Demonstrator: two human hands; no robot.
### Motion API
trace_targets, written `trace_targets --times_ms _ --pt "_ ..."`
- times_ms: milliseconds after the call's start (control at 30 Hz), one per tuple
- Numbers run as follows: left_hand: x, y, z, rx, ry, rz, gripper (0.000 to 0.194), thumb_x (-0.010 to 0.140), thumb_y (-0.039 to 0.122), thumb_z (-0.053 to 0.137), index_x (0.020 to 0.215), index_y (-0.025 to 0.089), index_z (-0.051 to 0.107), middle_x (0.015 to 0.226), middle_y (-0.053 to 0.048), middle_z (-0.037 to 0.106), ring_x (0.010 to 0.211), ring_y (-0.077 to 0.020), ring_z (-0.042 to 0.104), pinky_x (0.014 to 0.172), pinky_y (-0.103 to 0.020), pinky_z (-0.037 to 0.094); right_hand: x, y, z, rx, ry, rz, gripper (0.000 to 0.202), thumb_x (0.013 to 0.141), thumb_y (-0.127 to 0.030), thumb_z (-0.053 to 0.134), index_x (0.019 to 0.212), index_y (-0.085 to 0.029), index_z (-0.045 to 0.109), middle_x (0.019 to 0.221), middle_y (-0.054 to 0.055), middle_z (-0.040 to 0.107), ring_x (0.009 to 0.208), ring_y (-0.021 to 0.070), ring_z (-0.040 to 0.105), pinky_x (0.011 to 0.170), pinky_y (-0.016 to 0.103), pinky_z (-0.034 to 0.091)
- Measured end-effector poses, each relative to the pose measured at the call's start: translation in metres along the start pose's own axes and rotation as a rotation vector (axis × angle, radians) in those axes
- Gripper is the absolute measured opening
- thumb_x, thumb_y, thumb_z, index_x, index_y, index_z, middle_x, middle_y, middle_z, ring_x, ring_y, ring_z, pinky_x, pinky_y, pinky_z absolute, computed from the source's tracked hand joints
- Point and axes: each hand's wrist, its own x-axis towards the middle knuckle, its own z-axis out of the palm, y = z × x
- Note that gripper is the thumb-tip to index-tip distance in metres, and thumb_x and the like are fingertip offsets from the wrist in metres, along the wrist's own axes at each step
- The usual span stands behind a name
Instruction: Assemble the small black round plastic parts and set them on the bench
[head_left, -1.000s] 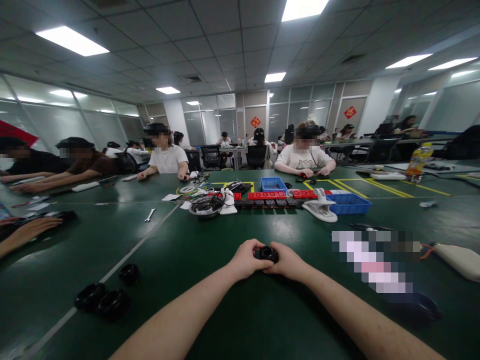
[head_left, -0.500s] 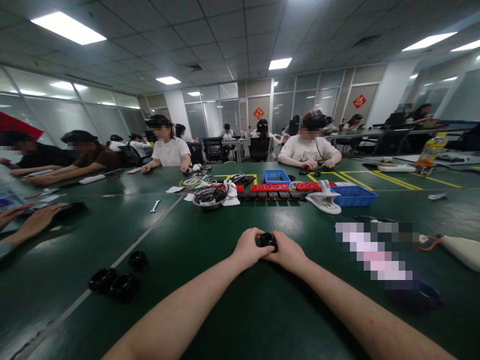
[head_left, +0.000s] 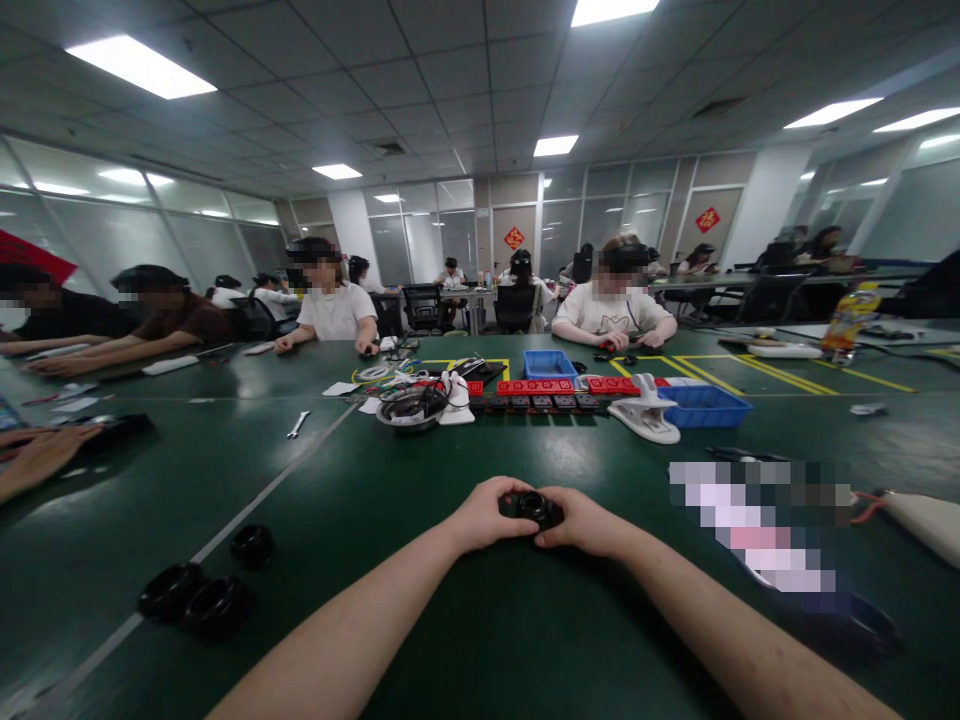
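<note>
Both of my hands meet over the table around a small black ring-shaped piece point(head_left: 533, 504) with a round opening on top. My left hand point(head_left: 482, 515) curls around its left side, thumb at the near edge and forefinger behind. From the right, my right hand point(head_left: 583, 520) grips it with thumb and bent fingers; part of the piece is hidden by the fingers. To the left lie three similar black rings, a small one point(head_left: 253, 545) and two larger ones, the left ring point(head_left: 171, 592) and the near ring point(head_left: 216, 605).
Across the table lie a wrench point(head_left: 298, 425), a round dish point(head_left: 411, 410) with cables, red blocks point(head_left: 534, 387), a white clamp point(head_left: 646, 408) and a blue bin point(head_left: 703, 405). A pixelated object point(head_left: 757, 530) is at right. A co-worker's hand point(head_left: 52, 455) rests at left.
The whole view has shifted slightly, so the table things appear lower. My right hand's fingers have opened a little around the black piece, which stays between both hands.
</note>
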Motion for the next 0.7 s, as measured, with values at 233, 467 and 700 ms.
trace_targets --times_ms 233,467,700 --pt "0.0005 0.0013 -0.0001 -0.004 0.009 0.005 0.045 0.057 0.035 0.065 0.097 0.019 0.055 0.091 -0.003 0.055 0.08 -0.0159 0.05 0.069 -0.026 0.039 0.0 -0.0039 -0.0003 -0.028 0.01 0.025 0.035 0.055 -0.02 0.065 0.089 -0.015 0.056 0.076 0.0 0.06 0.067 0.0146 0.054 0.059 0.023 0.04" --pt "0.0013 0.0006 0.0013 -0.014 0.02 -0.029 0.046 0.055 0.035 0.067 0.096 0.017 0.056 0.09 -0.004 0.055 0.079 -0.0161 0.05 0.068 -0.025 0.039 0.0012 -0.0008 0.0015 -0.076 0.048 0.019 0.036 0.054 -0.021 0.066 0.088 -0.015 0.056 0.076 0.0 0.06 0.068 0.0154 0.053 0.058 0.023 0.038" --pt "0.0016 -0.0015 0.004 -0.03 0.042 -0.044 0.046 0.054 0.036 0.067 0.094 0.017 0.056 0.088 -0.003 0.054 0.077 -0.0153 0.049 0.066 -0.025 0.038 0.0017 -0.0009 0.0029 -0.15 0.095 0.019 0.032 0.053 -0.024 0.067 0.081 -0.016 0.056 0.071 -0.001 0.057 0.066 0.0148 0.051 0.055 0.022 0.035"
